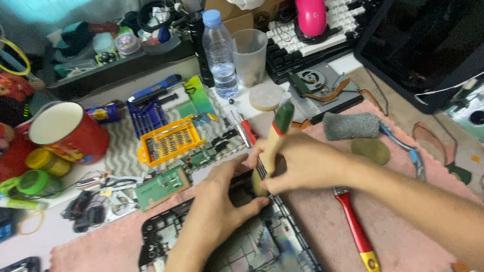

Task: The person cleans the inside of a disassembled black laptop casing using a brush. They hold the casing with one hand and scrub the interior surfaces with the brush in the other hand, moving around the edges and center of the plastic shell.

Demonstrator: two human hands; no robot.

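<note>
Hands meet mid-scene over black laptop chassis (228, 258), which lies on pink towel (324, 233) at near edge of desk (59, 225). Right hand (301, 163) closed around wooden-handled brush with green end (271, 142), handle tilted up and far, bristle end hidden at chassis far edge. Left hand (221, 198) flat on chassis, fingers half spread, gripping nothing, touching right hand. Red-handled brush (356, 230) lies on towel just right of chassis. Yellow bit case (170, 140) farther left. Water bottle (219, 54) far, centre.
</note>
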